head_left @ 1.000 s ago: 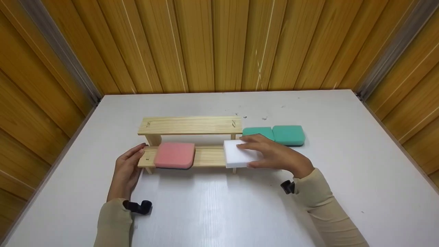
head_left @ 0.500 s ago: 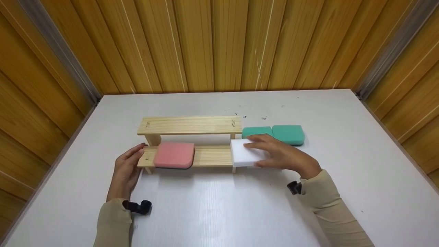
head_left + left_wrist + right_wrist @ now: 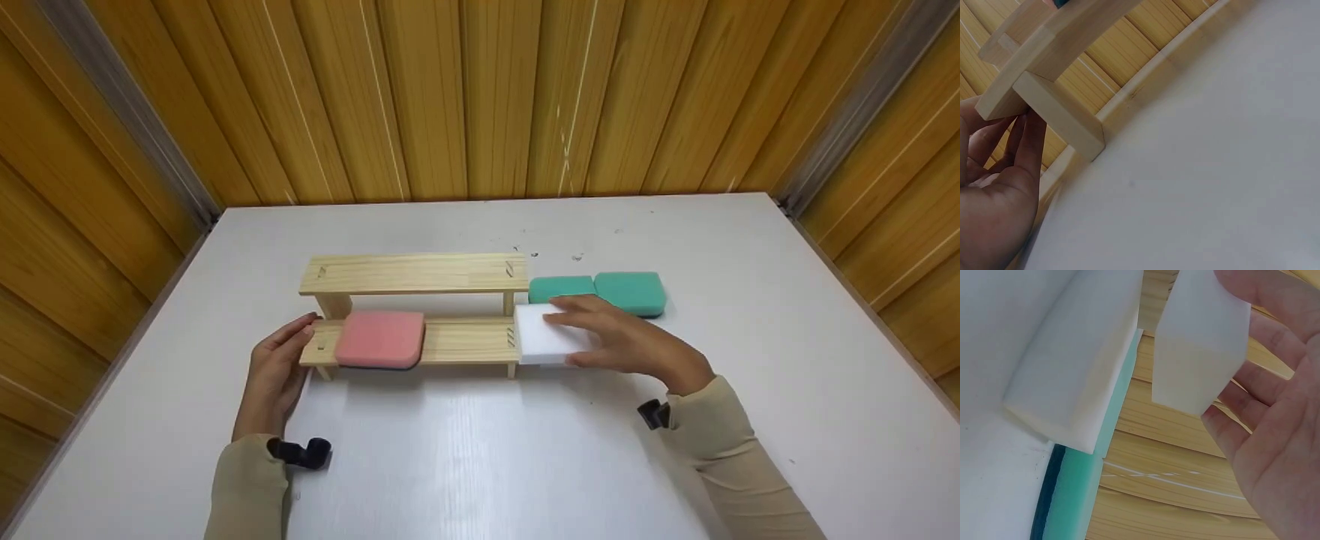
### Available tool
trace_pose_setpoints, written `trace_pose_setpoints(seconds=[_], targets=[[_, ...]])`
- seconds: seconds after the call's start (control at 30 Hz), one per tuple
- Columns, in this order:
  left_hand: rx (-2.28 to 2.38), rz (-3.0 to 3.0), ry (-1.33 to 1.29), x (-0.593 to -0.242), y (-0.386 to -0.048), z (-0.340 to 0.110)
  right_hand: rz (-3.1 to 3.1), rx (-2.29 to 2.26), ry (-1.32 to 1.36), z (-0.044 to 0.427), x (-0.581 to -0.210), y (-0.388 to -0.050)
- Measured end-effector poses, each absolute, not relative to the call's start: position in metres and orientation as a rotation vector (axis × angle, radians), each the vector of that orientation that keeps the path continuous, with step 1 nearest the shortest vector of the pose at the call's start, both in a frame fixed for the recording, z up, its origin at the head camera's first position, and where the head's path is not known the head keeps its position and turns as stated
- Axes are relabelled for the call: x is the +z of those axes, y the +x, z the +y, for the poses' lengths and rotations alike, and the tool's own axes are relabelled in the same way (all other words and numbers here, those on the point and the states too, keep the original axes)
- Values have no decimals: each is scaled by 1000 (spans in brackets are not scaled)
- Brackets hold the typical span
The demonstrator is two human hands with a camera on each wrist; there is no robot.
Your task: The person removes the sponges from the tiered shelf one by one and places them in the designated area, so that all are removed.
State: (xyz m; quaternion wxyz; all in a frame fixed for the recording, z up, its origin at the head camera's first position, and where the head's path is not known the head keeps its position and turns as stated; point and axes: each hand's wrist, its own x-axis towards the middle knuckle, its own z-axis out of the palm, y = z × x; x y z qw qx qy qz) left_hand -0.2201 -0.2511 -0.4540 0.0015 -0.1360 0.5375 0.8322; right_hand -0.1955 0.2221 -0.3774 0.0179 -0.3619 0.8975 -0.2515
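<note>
A white sponge block (image 3: pixel 536 330) is pinched between the thumb and fingers of my right hand (image 3: pixel 634 337), beside the right end of the low board of a small two-step wooden shelf (image 3: pixel 465 341). In the right wrist view, a second white block (image 3: pixel 1072 365) lies on the table below the held one. My left hand (image 3: pixel 277 371) grips the left end of the low board; in the left wrist view its fingers reach under the board's end next to the leg (image 3: pixel 1064 115). A pink sponge (image 3: pixel 380 339) with a dark underside lies on the low board, towards its left.
Two green sponges (image 3: pixel 630 293) sit side by side on the white table (image 3: pixel 450 465) right of the shelf, the left one partly hidden by my right hand. The upper board (image 3: pixel 416 274) stands behind the lower one. Wood-patterned walls (image 3: pixel 435 97) enclose the table.
My right hand has moved right with the white sponge block, from over the low board's right end to just past it. The left hand has stayed in place.
</note>
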Motion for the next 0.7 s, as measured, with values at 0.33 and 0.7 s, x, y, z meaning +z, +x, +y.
trace_pose_setpoints(seconds=[0.33, 0.7], targets=[[2597, 1662, -469, -453, -221, -251, 2834, -765, -1163, 229, -378, -193], [2602, 1682, -435, -453, -220, -251, 2862, -764, -1165, 239, -380, -190]])
